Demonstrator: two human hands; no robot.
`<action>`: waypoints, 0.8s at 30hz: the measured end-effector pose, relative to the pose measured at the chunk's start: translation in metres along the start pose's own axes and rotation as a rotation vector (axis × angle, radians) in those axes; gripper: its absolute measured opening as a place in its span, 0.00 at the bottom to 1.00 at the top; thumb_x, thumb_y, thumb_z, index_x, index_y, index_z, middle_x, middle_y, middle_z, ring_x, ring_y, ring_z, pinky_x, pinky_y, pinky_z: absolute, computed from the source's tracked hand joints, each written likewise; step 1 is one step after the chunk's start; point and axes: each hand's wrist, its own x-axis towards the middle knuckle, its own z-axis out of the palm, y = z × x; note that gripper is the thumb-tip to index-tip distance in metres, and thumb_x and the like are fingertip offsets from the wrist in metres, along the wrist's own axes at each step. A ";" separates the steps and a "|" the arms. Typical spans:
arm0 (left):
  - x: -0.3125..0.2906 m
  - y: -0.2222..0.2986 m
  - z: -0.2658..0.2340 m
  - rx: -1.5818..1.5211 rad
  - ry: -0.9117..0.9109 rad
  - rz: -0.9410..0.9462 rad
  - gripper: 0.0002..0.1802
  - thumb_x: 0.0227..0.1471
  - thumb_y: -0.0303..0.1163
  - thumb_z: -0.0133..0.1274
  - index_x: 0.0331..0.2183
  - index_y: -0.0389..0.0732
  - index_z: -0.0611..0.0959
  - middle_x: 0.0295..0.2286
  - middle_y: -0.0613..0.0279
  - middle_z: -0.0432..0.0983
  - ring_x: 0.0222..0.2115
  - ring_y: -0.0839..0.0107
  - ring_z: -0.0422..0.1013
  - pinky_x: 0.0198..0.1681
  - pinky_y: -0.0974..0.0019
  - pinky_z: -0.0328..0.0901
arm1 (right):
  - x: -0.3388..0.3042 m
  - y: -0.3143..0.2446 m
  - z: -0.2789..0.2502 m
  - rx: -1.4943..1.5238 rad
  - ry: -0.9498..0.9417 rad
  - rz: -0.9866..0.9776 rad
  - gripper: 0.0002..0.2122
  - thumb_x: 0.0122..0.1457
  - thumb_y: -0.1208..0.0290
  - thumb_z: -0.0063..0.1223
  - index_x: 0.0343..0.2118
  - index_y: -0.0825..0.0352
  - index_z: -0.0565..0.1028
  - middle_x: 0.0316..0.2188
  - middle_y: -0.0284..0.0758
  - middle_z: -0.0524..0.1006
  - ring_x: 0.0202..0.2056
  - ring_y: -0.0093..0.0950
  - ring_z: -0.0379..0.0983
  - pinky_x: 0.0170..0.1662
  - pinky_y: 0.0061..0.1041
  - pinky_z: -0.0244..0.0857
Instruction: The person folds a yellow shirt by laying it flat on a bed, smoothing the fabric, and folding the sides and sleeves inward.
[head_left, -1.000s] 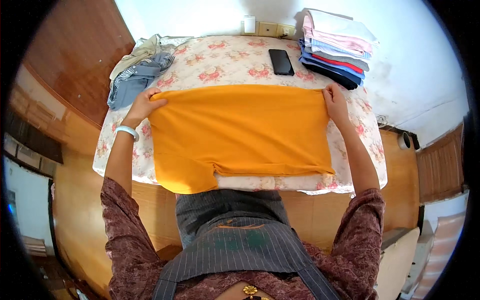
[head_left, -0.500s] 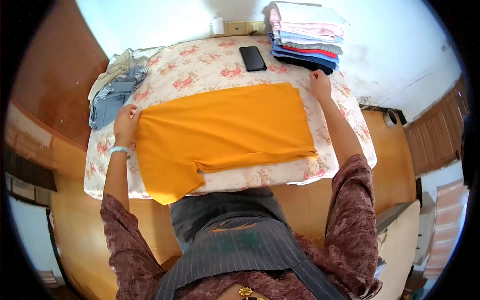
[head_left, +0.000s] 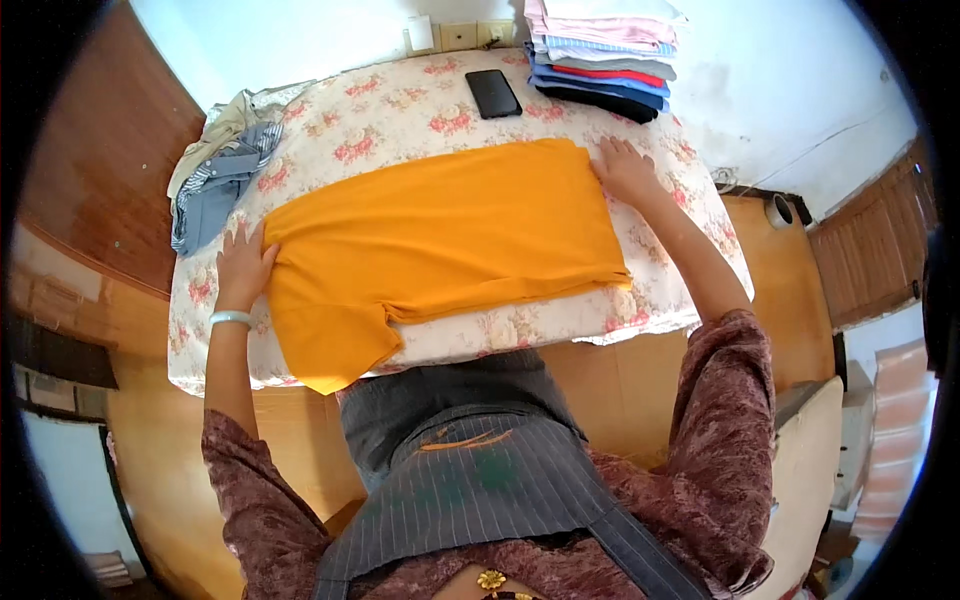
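Home ironing spot: floral padded table (head_left: pixel 700 300), folded clothes stack (head_left: pixel 605 55), wooden floor (head_left: pixel 620 390).

Black phone (head_left: pixel 493 93), dark screen up, on floral table's (head_left: pixel 400 110) far edge.

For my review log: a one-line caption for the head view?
Both hands, left and right, press flat on an orange shirt spread over a floral table.

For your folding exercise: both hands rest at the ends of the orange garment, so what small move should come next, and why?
Probably tuck in the sleeve: the left hand and right hand lie flat at the ends of the orange garment, which is folded lengthwise, while one sleeve hangs over the table's near edge.
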 end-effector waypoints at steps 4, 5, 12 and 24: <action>-0.037 0.029 0.004 -0.172 0.234 0.263 0.36 0.53 0.42 0.53 0.61 0.45 0.64 0.61 0.45 0.54 0.63 0.47 0.49 0.65 0.52 0.45 | -0.044 -0.043 0.001 0.075 0.125 -0.455 0.29 0.64 0.49 0.38 0.64 0.59 0.57 0.65 0.40 0.55 0.66 0.37 0.49 0.65 0.46 0.44; -0.052 0.044 -0.001 -0.316 0.291 0.401 0.37 0.51 0.41 0.55 0.60 0.44 0.65 0.61 0.47 0.54 0.63 0.48 0.49 0.65 0.52 0.44 | -0.066 -0.048 0.001 0.074 0.115 -0.449 0.29 0.64 0.49 0.38 0.64 0.59 0.57 0.65 0.40 0.55 0.66 0.37 0.49 0.65 0.46 0.44; -0.149 0.060 0.000 -0.325 0.012 0.492 0.38 0.48 0.44 0.57 0.59 0.44 0.67 0.62 0.51 0.55 0.62 0.47 0.49 0.65 0.52 0.46 | -0.145 0.001 0.006 0.110 0.125 -0.290 0.26 0.62 0.55 0.45 0.61 0.61 0.61 0.63 0.43 0.57 0.65 0.39 0.52 0.65 0.44 0.45; -0.202 0.032 0.022 -0.474 0.356 0.338 0.24 0.40 0.22 0.62 0.43 0.40 0.79 0.46 0.55 0.72 0.48 0.53 0.68 0.50 0.56 0.65 | -0.200 -0.125 -0.015 0.504 0.380 -0.649 0.16 0.51 0.72 0.61 0.44 0.65 0.75 0.45 0.40 0.74 0.47 0.42 0.69 0.52 0.37 0.62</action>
